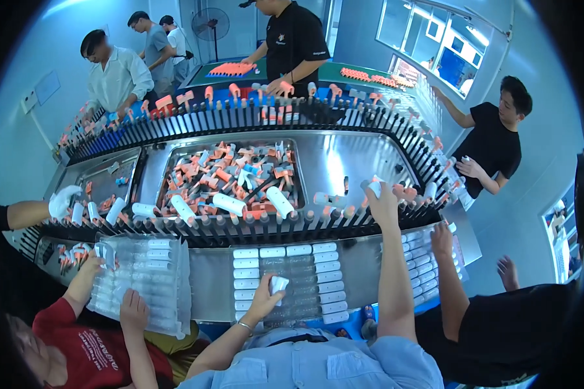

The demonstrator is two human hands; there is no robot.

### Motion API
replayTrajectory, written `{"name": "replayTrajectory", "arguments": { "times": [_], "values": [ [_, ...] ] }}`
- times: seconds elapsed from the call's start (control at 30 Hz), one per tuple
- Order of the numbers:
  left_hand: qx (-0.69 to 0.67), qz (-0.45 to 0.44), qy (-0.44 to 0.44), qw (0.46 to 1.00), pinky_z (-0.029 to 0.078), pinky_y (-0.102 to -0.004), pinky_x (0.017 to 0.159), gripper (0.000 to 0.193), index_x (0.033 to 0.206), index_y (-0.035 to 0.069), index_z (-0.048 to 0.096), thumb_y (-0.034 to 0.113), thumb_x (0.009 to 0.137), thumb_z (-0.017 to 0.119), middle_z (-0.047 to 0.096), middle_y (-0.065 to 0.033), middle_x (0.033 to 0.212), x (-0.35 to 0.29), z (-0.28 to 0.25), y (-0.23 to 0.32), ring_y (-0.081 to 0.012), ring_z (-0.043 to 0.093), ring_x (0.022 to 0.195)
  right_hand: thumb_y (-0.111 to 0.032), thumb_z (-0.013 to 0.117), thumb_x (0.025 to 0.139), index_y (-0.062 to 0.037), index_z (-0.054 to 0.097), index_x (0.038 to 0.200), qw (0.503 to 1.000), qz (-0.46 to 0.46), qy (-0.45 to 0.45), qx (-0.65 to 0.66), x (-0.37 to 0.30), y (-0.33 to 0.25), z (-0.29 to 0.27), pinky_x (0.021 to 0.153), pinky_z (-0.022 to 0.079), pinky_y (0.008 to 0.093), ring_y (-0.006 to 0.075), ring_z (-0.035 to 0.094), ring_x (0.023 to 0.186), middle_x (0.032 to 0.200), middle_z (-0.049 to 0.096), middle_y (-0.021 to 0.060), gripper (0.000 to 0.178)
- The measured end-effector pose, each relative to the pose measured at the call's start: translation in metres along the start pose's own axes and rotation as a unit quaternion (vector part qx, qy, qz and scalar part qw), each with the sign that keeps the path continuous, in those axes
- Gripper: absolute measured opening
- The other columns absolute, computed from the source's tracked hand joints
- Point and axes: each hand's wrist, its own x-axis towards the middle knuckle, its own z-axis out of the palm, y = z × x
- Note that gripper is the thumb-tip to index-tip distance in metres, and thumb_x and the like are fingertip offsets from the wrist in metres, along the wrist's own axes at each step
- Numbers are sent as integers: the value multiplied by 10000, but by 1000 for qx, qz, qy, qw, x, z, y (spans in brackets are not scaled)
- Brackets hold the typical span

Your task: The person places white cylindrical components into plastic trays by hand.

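Note:
My left hand is closed on a small white plastic shell, over the clear plastic tray in front of me. White shells line the tray's left, right and far edges; its middle shows see-through plastic. My right hand reaches out over the near row of black posts, fingers closed around another white piece, partly hidden by them. Several larger white shells sit tilted on posts left of that hand. Orange-and-grey clamps top posts to its right.
Behind the posts, a metal basin holds a heap of orange and grey clamps. A co-worker in red handles a filled tray at left; another's arm is close at right. More people stand around the far rack.

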Motion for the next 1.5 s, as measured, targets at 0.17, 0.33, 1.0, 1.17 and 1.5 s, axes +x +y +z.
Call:
{"name": "replayTrajectory", "arguments": {
  "times": [0.17, 0.33, 1.0, 1.17, 1.5],
  "values": [
    [-14, 12, 3, 1000, 417, -320, 848, 537, 1210, 34, 406, 157, 748, 651, 513, -153, 1053, 1, -4, 4, -234, 524, 960, -296, 538, 804, 60, 528, 1013, 978, 50, -159, -122, 14, -42, 26, 768, 466, 495, 433, 592, 858, 884, 609, 293, 413],
    [-180, -40, 35, 982, 403, -292, 849, 514, 1235, 46, 365, 100, 781, 601, 482, -99, 1053, 7, -8, 31, -182, 484, 966, -188, 590, 814, 54, 426, 1193, 995, -66, -40, -58, -31, -74, 38, 815, 450, 468, 431, 528, 1001, 1102, 521, 281, 479],
    [-276, 20, -20, 961, 444, -259, 745, 403, 1277, 42, 387, 114, 904, 522, 563, -88, 1057, 29, -20, 113, -140, 533, 837, -123, 397, 841, 24, 426, 1177, 640, 389, -237, 618, -178, -120, 8, 623, 530, 349, 281, 645, 746, 884, 631, 165, 368],
    [-369, 30, 28, 929, 454, -261, 658, 314, 1222, 46, 417, 133, 929, 490, 581, -101, 995, 41, -27, 130, -117, 529, 750, -191, 463, 879, -12, 439, 1158, 690, 387, -250, 558, -188, -116, 6, 537, 491, 300, 225, 631, 657, 801, 624, 125, 332],
    [53, 102, 260, 959, 445, -342, 775, 371, 1117, -29, 447, 248, 891, 546, 562, -159, 979, 141, -70, 137, -236, 562, 892, -225, 527, 912, -27, 436, 1143, 752, 364, -241, 495, -200, -114, 11, 456, 477, 275, 184, 619, 615, 815, 595, 102, 317]
  ]
}}
